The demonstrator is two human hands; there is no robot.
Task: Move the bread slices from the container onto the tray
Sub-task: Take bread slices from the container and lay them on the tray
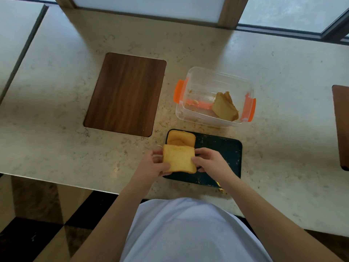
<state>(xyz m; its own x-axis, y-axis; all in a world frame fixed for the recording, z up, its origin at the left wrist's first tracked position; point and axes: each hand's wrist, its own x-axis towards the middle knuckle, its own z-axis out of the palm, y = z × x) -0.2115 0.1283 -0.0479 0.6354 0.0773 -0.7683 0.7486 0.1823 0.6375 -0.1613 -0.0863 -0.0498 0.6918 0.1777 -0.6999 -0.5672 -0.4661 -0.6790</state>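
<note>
Head view: a bread slice [178, 158] is held over the left end of the dark tray [222, 148], pinched at its left edge by the left hand [154, 164] and at its right edge by the right hand [209, 162], fingers curled onto it. Another slice [181, 138] is laid in the tray's far left corner. Remaining slices [224, 107] are leaned in the right end of the clear container [207, 80], placed just beyond the tray on the marble counter [66, 148], near its front edge.

Container [213, 95] behind tray [226, 148]
</note>
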